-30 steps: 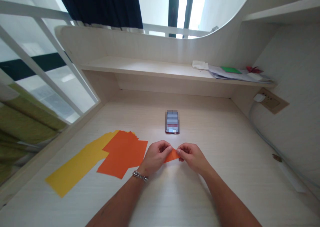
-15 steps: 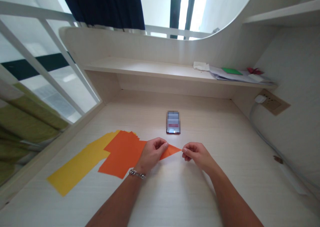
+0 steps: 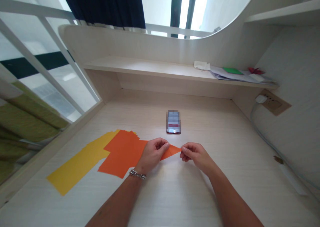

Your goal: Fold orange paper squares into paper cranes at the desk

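- We are pinching the orange triangle (image 3: 171,152) between left hand (image 3: 152,154) and right hand (image 3: 197,155) — fingers clamped on it.
- We are leaving the orange sheets (image 3: 122,153) unfolded, left of our fingers.

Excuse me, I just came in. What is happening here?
A person holds an orange paper triangle between the left hand and right hand, pinching it above a desk. Orange sheets overlap yellow sheets to the left, and a phone lies ahead.
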`<action>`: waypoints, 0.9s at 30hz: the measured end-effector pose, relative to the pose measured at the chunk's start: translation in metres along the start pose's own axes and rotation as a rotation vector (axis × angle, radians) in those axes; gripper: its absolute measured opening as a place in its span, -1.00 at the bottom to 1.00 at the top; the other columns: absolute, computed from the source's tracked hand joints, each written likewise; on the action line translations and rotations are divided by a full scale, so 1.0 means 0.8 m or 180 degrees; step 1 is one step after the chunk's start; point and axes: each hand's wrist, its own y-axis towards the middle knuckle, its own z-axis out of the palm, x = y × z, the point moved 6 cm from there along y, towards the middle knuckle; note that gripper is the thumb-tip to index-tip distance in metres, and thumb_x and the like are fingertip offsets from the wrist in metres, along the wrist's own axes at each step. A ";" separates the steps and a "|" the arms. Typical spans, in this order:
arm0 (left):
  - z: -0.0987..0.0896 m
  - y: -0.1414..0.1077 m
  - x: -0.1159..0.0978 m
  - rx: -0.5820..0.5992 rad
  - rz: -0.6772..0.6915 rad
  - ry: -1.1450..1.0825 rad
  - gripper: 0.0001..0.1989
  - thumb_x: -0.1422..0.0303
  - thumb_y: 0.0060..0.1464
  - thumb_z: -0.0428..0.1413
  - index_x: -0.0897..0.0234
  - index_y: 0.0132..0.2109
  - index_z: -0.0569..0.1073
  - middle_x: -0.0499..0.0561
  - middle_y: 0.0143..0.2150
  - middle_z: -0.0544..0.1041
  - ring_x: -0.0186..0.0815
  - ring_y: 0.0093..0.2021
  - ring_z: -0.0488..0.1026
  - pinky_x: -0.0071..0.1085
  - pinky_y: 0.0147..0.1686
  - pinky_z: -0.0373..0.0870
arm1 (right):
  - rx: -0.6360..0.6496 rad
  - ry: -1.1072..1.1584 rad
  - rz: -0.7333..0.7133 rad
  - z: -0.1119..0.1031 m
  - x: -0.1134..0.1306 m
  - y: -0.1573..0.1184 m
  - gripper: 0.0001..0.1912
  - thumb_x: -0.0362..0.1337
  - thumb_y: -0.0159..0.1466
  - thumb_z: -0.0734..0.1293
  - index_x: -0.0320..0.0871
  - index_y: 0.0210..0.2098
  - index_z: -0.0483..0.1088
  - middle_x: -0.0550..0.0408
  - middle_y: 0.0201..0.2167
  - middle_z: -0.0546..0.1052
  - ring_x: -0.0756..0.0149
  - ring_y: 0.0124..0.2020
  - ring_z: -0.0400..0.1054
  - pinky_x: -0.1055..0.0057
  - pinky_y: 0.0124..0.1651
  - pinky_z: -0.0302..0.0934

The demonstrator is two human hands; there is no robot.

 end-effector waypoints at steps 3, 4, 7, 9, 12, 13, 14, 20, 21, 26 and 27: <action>-0.002 0.000 0.000 -0.0017 0.0009 0.0018 -0.77 0.22 0.02 0.10 0.33 -0.34 0.48 0.01 -0.42 0.50 -0.32 -0.39 0.40 -0.46 -0.39 0.32 | -0.0039 0.0174 0.0178 -0.002 -0.003 0.000 -0.63 0.01 0.16 0.30 -0.23 -0.38 0.39 0.07 -0.52 0.50 0.42 -0.54 0.35 0.46 -0.43 0.24; -0.002 0.000 0.000 -0.0013 0.0007 0.0026 -0.77 0.22 0.02 0.10 0.33 -0.34 0.48 0.01 -0.41 0.50 -0.32 -0.39 0.40 -0.45 -0.39 0.32 | -0.0035 0.0160 0.0205 -0.001 -0.004 0.000 -0.62 0.02 0.16 0.30 -0.23 -0.40 0.39 0.07 -0.52 0.51 0.42 -0.55 0.35 0.46 -0.43 0.24; 0.001 0.000 -0.002 0.0008 0.0010 0.0045 -0.77 0.23 0.03 0.10 0.34 -0.34 0.49 0.01 -0.42 0.50 -0.32 -0.39 0.40 -0.45 -0.38 0.32 | -0.0012 -0.0042 0.0137 0.002 -0.003 -0.001 -0.65 -0.02 0.13 0.34 -0.23 -0.45 0.37 0.08 -0.54 0.50 0.44 -0.57 0.34 0.47 -0.45 0.23; 0.003 -0.001 -0.004 0.0010 0.0024 0.0038 -0.78 0.24 0.03 0.10 0.34 -0.34 0.49 0.01 -0.41 0.51 -0.32 -0.39 0.40 -0.45 -0.38 0.32 | -0.0046 -0.0173 0.0034 0.002 -0.001 -0.001 -0.68 -0.06 0.11 0.37 -0.22 -0.47 0.37 0.10 -0.56 0.49 0.44 -0.58 0.33 0.48 -0.46 0.22; 0.003 -0.001 -0.006 0.0010 0.0020 0.0054 -0.77 0.24 0.03 0.09 0.34 -0.34 0.49 0.01 -0.42 0.50 -0.31 -0.39 0.40 -0.45 -0.38 0.32 | -0.0106 -0.0263 -0.0019 0.000 0.000 -0.001 -0.70 -0.08 0.10 0.37 -0.22 -0.48 0.37 0.10 -0.57 0.49 0.44 -0.59 0.31 0.48 -0.48 0.20; 0.003 -0.001 -0.006 0.0018 0.0026 0.0075 -0.77 0.24 0.03 0.09 0.34 -0.35 0.49 0.01 -0.42 0.50 -0.31 -0.39 0.40 -0.44 -0.38 0.32 | -0.0104 -0.0294 -0.0006 0.000 0.000 -0.001 -0.70 -0.08 0.10 0.37 -0.22 -0.48 0.37 0.10 -0.57 0.49 0.43 -0.59 0.31 0.47 -0.48 0.21; 0.003 -0.001 -0.007 0.0034 0.0039 0.0107 -0.77 0.24 0.04 0.08 0.34 -0.35 0.49 0.02 -0.42 0.50 -0.31 -0.39 0.40 -0.44 -0.38 0.31 | -0.0089 -0.0333 0.0013 0.000 0.000 -0.001 -0.70 -0.08 0.10 0.37 -0.23 -0.48 0.37 0.09 -0.57 0.49 0.43 -0.59 0.31 0.47 -0.48 0.21; 0.012 -0.005 -0.015 0.0226 0.0181 0.0314 -0.77 0.26 0.04 0.06 0.32 -0.38 0.51 0.02 -0.43 0.51 -0.31 -0.41 0.39 -0.46 -0.40 0.29 | -0.0037 -0.0574 -0.0094 0.006 0.004 -0.001 -0.78 -0.15 0.12 0.35 -0.22 -0.42 0.41 0.12 -0.56 0.47 0.39 -0.53 0.33 0.47 -0.44 0.21; 0.014 -0.005 -0.016 0.0270 0.0190 0.0334 -0.78 0.27 0.04 0.06 0.32 -0.39 0.51 0.02 -0.44 0.51 -0.31 -0.41 0.39 -0.46 -0.40 0.29 | -0.0038 -0.0621 -0.0119 0.007 0.004 -0.001 -0.80 -0.17 0.13 0.34 -0.21 -0.42 0.41 0.13 -0.57 0.45 0.40 -0.54 0.32 0.47 -0.44 0.20; 0.022 -0.008 -0.018 0.0416 0.0212 0.0425 -0.79 0.29 0.04 0.05 0.31 -0.38 0.52 0.01 -0.43 0.53 -0.31 -0.41 0.40 -0.46 -0.40 0.28 | 0.0010 -0.0862 -0.0165 0.011 0.004 -0.001 -0.86 -0.24 0.15 0.31 -0.21 -0.43 0.41 0.14 -0.57 0.43 0.40 -0.54 0.29 0.49 -0.47 0.15; 0.023 -0.009 -0.019 0.0437 0.0214 0.0445 -0.79 0.29 0.04 0.05 0.30 -0.38 0.52 0.01 -0.43 0.53 -0.31 -0.41 0.40 -0.46 -0.40 0.28 | -0.0020 -0.0945 -0.0213 0.011 0.006 -0.001 -0.86 -0.25 0.14 0.30 -0.21 -0.42 0.42 0.14 -0.56 0.44 0.40 -0.53 0.28 0.50 -0.47 0.14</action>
